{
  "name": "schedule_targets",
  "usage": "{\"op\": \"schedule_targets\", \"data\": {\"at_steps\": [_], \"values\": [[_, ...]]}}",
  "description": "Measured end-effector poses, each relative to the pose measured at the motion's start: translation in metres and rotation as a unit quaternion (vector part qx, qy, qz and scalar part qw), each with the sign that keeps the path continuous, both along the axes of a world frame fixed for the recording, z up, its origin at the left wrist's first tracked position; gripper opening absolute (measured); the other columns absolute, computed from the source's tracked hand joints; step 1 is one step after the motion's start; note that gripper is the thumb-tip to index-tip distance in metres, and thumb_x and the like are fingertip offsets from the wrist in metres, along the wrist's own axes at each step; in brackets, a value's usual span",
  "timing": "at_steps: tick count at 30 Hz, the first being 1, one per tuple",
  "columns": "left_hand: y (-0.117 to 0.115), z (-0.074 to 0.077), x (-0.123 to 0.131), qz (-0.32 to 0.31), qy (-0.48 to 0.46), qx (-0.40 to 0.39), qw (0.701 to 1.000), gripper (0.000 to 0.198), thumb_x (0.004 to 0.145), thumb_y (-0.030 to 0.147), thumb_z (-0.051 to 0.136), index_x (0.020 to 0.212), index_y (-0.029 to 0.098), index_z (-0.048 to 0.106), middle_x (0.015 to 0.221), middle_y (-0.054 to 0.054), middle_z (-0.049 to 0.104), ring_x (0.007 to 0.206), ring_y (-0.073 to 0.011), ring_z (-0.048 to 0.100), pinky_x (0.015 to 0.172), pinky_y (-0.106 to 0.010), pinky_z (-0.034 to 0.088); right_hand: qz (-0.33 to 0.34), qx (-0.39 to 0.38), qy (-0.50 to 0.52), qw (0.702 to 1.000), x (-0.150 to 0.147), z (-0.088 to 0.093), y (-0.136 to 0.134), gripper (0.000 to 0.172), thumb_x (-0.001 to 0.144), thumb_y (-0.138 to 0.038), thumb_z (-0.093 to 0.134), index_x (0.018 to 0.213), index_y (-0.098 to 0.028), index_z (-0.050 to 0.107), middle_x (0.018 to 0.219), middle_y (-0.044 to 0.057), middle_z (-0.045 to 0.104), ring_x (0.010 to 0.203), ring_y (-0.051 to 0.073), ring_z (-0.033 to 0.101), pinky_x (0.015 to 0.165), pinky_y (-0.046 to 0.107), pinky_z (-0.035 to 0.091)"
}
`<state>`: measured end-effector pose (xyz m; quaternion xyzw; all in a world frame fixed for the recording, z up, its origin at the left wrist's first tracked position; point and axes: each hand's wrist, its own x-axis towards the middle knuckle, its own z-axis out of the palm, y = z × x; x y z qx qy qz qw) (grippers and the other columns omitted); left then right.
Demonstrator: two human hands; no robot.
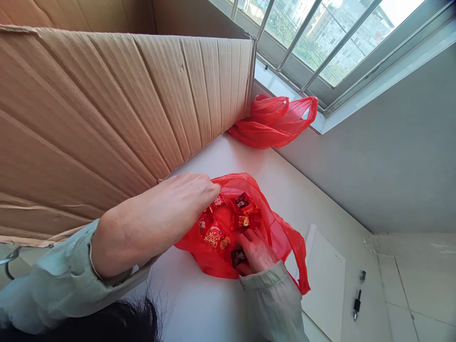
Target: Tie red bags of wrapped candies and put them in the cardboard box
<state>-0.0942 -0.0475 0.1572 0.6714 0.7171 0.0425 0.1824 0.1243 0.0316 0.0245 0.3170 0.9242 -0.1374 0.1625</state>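
A thin red plastic bag point(213, 270) lies with its mouth spread on the white surface, several small wrapped sweets point(244, 221) inside. Most wrappers are red with gold print, and one larger red packet point(214, 236) lies among them. My left hand point(199, 187) is closed on the bag's rim at the upper left; its fingertips are mostly hidden. Inside the bag is my right hand point(255, 251), thumb and fingers apart beside a dark-wrapped sweet point(238, 258). Whether they touch that sweet is hard to see.
A large open cardboard box point(142, 104) stands at the left. Another red plastic bag point(274, 126) sits by the barred window point(313, 42). White paper point(326, 280), a black pen point(357, 304) and its cap point(362, 276) lie at the right, near the wall.
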Motion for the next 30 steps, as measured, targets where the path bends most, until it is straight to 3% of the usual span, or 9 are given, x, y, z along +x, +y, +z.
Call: {"op": "schedule_targets", "data": {"at_steps": [7,13,21,26,30], "values": [[-0.003,-0.018,-0.006,-0.039,-0.015,0.08,0.996,0.037,0.088,0.005,0.035,0.104,0.025,0.062,0.111,-0.001,0.065,0.109,-0.016,0.059,0.1,-0.029,0.042,0.037,-0.079,0.04,0.995,0.001,0.019,0.006,0.041,0.053,-0.005,0.051,0.089,-0.02,0.063,0.089,0.004,0.062,0.086,0.021,0.055,0.073,0.029,0.043],[-0.006,-0.022,-0.008,-0.049,-0.018,0.133,0.99,0.03,0.089,0.012,0.038,0.096,0.027,0.063,0.102,0.002,0.066,0.1,-0.0161,0.061,0.092,-0.026,0.045,0.068,-0.119,0.12,0.983,-0.006,0.016,-0.003,0.039,0.064,-0.006,0.052,0.094,-0.024,0.069,0.096,0.003,0.062,0.093,0.019,0.052,0.083,0.029,0.044],[-0.003,-0.019,-0.007,-0.048,-0.008,0.094,0.994,0.033,0.09,0.01,0.033,0.091,0.024,0.063,0.101,0.0,0.065,0.099,-0.0163,0.059,0.093,-0.028,0.044,0.053,-0.085,0.199,0.975,0.003,0.012,-0.005,0.041,0.069,-0.007,0.061,0.1,-0.031,0.073,0.115,0.005,0.056,0.109,0.023,0.049,0.093,0.035,0.045],[-0.004,-0.016,-0.007,-0.03,-0.04,0.076,0.996,0.035,0.09,0.01,0.032,0.092,0.022,0.064,0.102,-0.001,0.064,0.097,-0.0166,0.059,0.092,-0.029,0.044,0.045,-0.011,0.265,0.963,0.005,0.009,0.005,0.031,0.09,-0.019,0.046,0.113,-0.022,0.067,0.113,0.008,0.062,0.11,0.022,0.052,0.096,0.037,0.047],[-0.007,-0.008,-0.008,-0.024,-0.063,0.08,0.994,0.034,0.089,0.011,0.033,0.09,0.022,0.065,0.102,-0.001,0.066,0.099,-0.0178,0.059,0.093,-0.029,0.044,0.052,0.027,0.288,0.956,-0.017,0.002,0.005,0.038,0.094,-0.023,0.041,0.127,-0.017,0.058,0.132,0.009,0.057,0.131,0.024,0.04,0.109,0.041,0.039]]}}
